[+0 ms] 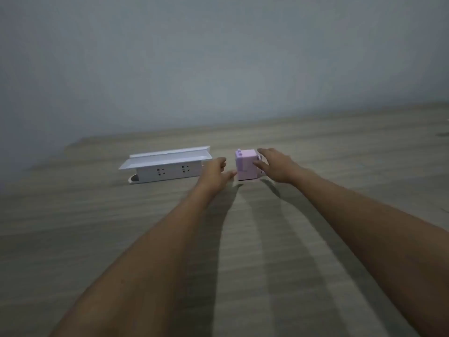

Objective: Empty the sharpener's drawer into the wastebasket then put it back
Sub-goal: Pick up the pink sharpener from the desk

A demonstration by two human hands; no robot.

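Observation:
A small pink boxy pencil sharpener (245, 166) stands upright on the wooden table, near the far wall. My right hand (277, 166) is against its right side, fingers spread, thumb touching the front face. My left hand (215, 172) sits just left of the sharpener, fingers loosely curled, thumb tip reaching toward its lower left corner. The drawer is shut in the body or hidden; I cannot tell it apart. No wastebasket is in view.
A white power strip box (167, 170) with a raised lid and two sockets lies left of the sharpener, close to my left hand. The wooden table (243, 263) stretches toward me under both forearms. A grey wall rises behind.

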